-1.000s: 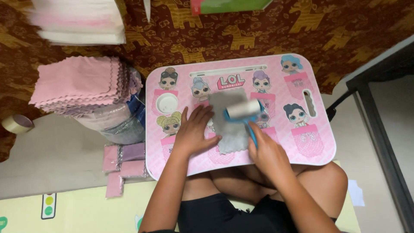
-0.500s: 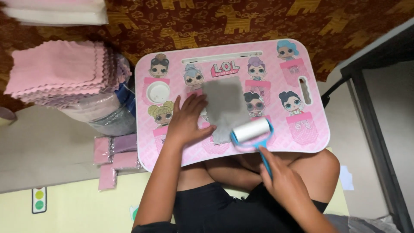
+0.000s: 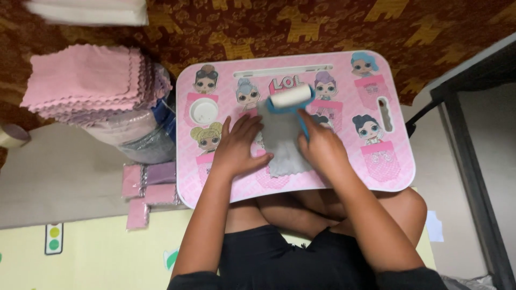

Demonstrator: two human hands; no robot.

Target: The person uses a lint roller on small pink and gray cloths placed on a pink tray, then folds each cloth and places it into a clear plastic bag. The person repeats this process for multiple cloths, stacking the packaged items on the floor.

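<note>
Since half a second ago the white lint roller with its blue frame and handle [image 3: 291, 98] has travelled from the near edge of the grey rectangular cloth [image 3: 282, 140] up to its far edge, and the right hand [image 3: 321, 149] has followed it forward. The roller's drum now lies across the cloth's top end, its long axis running roughly left to right with the right end tilted slightly away, while the blue handle points back toward the person. The right hand's fingers are curled closed around that handle. The left hand [image 3: 236, 147] lies flat with fingers spread, pressing down the cloth's left side. The cloth rests in the middle of the pink lap table printed with cartoon dolls [image 3: 387, 172], its long axis running away from the person. A stack of pink zigzag-edged cloths [image 3: 86, 80] sits well to the left.
</note>
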